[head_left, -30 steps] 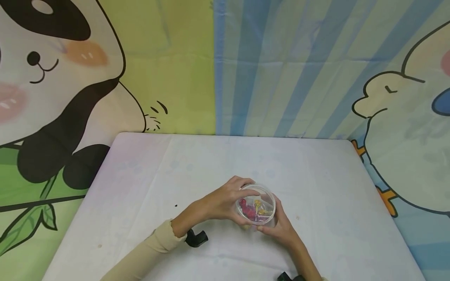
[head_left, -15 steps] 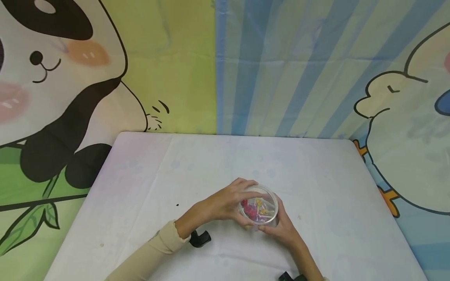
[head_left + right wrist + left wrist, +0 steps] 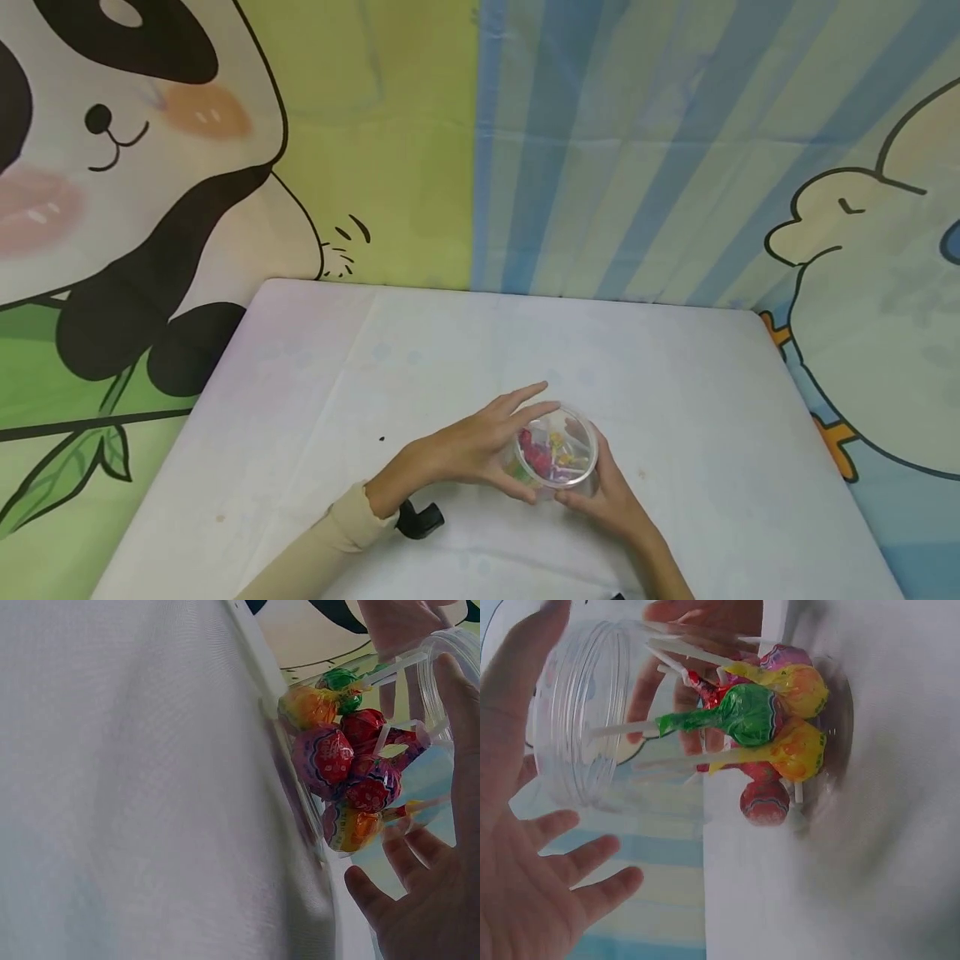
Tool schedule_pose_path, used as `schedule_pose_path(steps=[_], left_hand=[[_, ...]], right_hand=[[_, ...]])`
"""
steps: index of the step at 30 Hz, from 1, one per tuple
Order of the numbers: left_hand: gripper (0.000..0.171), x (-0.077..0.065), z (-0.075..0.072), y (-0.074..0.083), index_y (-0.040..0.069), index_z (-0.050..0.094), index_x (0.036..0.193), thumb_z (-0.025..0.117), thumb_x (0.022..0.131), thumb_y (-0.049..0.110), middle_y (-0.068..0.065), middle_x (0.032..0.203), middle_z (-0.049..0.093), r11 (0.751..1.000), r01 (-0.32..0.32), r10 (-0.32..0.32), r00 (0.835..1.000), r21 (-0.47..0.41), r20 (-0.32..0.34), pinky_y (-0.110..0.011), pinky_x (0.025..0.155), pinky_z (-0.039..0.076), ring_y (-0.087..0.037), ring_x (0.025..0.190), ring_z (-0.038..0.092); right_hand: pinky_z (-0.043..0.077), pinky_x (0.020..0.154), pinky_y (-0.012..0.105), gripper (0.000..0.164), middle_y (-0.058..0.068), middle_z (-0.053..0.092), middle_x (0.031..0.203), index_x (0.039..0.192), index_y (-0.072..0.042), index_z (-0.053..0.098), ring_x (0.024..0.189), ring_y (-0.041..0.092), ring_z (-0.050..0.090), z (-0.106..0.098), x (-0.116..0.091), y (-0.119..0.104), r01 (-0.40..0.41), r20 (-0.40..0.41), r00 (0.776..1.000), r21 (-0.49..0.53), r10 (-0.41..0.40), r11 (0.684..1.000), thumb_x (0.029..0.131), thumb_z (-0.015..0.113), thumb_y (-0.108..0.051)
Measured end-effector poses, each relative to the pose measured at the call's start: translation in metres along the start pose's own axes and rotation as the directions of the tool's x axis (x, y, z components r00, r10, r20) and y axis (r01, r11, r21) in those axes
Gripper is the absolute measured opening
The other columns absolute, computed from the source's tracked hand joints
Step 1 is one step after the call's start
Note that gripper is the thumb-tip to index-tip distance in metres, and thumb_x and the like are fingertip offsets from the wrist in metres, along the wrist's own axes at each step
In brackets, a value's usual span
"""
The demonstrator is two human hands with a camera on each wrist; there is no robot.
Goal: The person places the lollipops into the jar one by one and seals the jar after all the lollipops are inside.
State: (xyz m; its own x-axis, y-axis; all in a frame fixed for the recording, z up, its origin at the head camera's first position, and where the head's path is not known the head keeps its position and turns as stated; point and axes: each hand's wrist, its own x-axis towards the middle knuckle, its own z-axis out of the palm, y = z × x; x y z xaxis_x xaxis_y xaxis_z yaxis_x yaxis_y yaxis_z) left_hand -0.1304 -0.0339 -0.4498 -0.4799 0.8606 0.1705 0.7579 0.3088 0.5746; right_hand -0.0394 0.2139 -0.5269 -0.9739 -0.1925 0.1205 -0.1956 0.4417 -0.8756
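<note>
A clear round plastic jar [image 3: 572, 481] of wrapped lollipops stands on the white table between my hands. Its ribbed top [image 3: 570, 735] appears covered by a see-through lid. Inside lie a green lollipop [image 3: 751, 714], yellow ones and several red-purple lollipops [image 3: 330, 756], their white sticks toward the top. My right hand [image 3: 611, 498] grips the jar's right side, its fingers reaching round the wall. Over the jar's upper left, my left hand [image 3: 476, 442] is spread, fingers extended and apart; whether its thumb touches the rim I cannot tell.
White cloth covers the table [image 3: 360, 358]. A small dark speck [image 3: 382, 438] lies left of my hands. Behind the table's far edge hangs a printed backdrop [image 3: 390, 150] with a panda and stripes. A black wrist mount [image 3: 420, 521] sits under my left wrist.
My left hand has loosened from the jar's top, its fingers lifting and spreading. The right hand keeps its hold. The head view has shifted slightly.
</note>
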Motion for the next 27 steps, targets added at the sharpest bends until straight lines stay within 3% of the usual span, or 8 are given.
schedule_pose_path(steps=[2, 5, 8, 10, 14, 18, 21, 27], left_hand=[[0.115, -0.006, -0.002, -0.002, 0.031, 0.01, 0.155, 0.08, 0.069, 0.059, 0.005, 0.164, 0.003, 0.998, 0.054, -0.055, 0.998, -0.039, -0.02, -0.048, 0.112, 0.038, -0.023, 0.149, 0.022], [0.111, -0.02, -0.007, -0.006, 0.033, 0.004, 0.156, 0.067, 0.072, 0.072, 0.009, 0.164, 0.001, 0.988, 0.136, -0.14, 0.989, -0.072, -0.053, -0.054, 0.114, 0.032, -0.021, 0.151, 0.017], [0.106, -0.037, -0.01, -0.012, 0.033, 0.001, 0.156, 0.038, 0.074, 0.089, 0.006, 0.165, 0.001, 0.977, 0.205, -0.209, 0.973, -0.051, -0.095, -0.06, 0.114, 0.027, -0.026, 0.152, 0.015], [0.108, -0.048, -0.01, -0.015, 0.031, -0.001, 0.156, 0.019, 0.07, 0.094, 0.002, 0.165, 0.002, 0.968, 0.252, -0.251, 0.959, -0.011, -0.134, -0.061, 0.115, 0.024, -0.03, 0.152, 0.013], [0.112, -0.069, -0.009, -0.02, 0.027, 0.002, 0.157, 0.008, 0.068, 0.095, -0.001, 0.166, 0.001, 0.937, 0.344, -0.325, 0.923, 0.064, -0.204, -0.062, 0.116, 0.02, -0.034, 0.152, 0.008], [0.114, -0.087, -0.006, -0.022, 0.024, 0.007, 0.157, 0.01, 0.069, 0.095, -0.005, 0.166, 0.001, 0.896, 0.427, -0.387, 0.885, 0.122, -0.259, -0.064, 0.115, 0.016, -0.036, 0.152, 0.005], [0.113, -0.099, -0.003, -0.025, 0.024, 0.008, 0.157, 0.013, 0.069, 0.095, -0.006, 0.166, -0.001, 0.861, 0.486, -0.433, 0.854, 0.149, -0.288, -0.066, 0.115, 0.013, -0.038, 0.152, 0.004], [0.111, -0.116, 0.002, -0.032, 0.025, 0.008, 0.157, 0.021, 0.071, 0.094, -0.006, 0.166, -0.001, 0.813, 0.559, -0.494, 0.811, 0.166, -0.312, -0.067, 0.114, 0.01, -0.042, 0.15, 0.006]], right_hand=[[0.026, 0.103, 0.073, 0.112, 0.024, 0.033, 0.152, 0.155, -0.018, 0.01, 0.136, 0.044, 0.035, -0.001, 0.002, 0.0, 0.049, -0.002, 0.999, -0.044, -0.05, 0.998, 0.07, 0.082, -0.016], [0.028, 0.116, 0.049, 0.108, 0.024, 0.034, 0.151, 0.155, -0.014, 0.011, 0.144, 0.03, 0.032, -0.002, 0.002, 0.004, 0.115, -0.012, 0.993, -0.108, -0.116, 0.988, 0.076, 0.081, -0.031], [0.014, 0.118, 0.017, 0.097, 0.027, 0.03, 0.151, 0.155, -0.008, 0.011, 0.148, 0.003, 0.016, -0.002, 0.0, 0.008, 0.166, -0.023, 0.985, -0.176, -0.173, 0.97, 0.087, 0.063, -0.055], [0.008, 0.113, 0.006, 0.088, 0.027, 0.029, 0.152, 0.154, -0.006, 0.012, 0.145, -0.007, 0.01, -0.003, -0.003, 0.009, 0.171, -0.038, 0.982, -0.214, -0.183, 0.962, 0.095, 0.045, -0.061], [0.027, 0.118, 0.033, 0.066, 0.019, 0.03, 0.154, 0.154, -0.008, 0.019, 0.146, 0.004, 0.021, -0.011, -0.008, 0.007, 0.134, -0.09, 0.981, -0.318, -0.171, 0.939, 0.103, 0.028, -0.049], [0.035, 0.099, 0.064, 0.069, 0.016, 0.036, 0.152, 0.152, -0.011, 0.029, 0.139, 0.033, 0.036, -0.023, -0.008, 0.007, 0.111, -0.148, 0.968, -0.472, -0.202, 0.875, 0.101, 0.029, -0.057], [0.036, 0.096, 0.066, 0.077, 0.018, 0.039, 0.151, 0.15, -0.014, 0.035, 0.13, 0.043, 0.041, -0.03, -0.009, 0.006, 0.094, -0.165, 0.961, -0.563, -0.223, 0.821, 0.095, 0.033, -0.067], [0.03, 0.102, 0.067, 0.076, 0.017, 0.037, 0.152, 0.149, -0.022, 0.037, 0.135, 0.041, 0.035, -0.042, -0.012, 0.005, 0.015, -0.176, 0.968, -0.667, -0.176, 0.745, 0.089, 0.046, -0.068]])
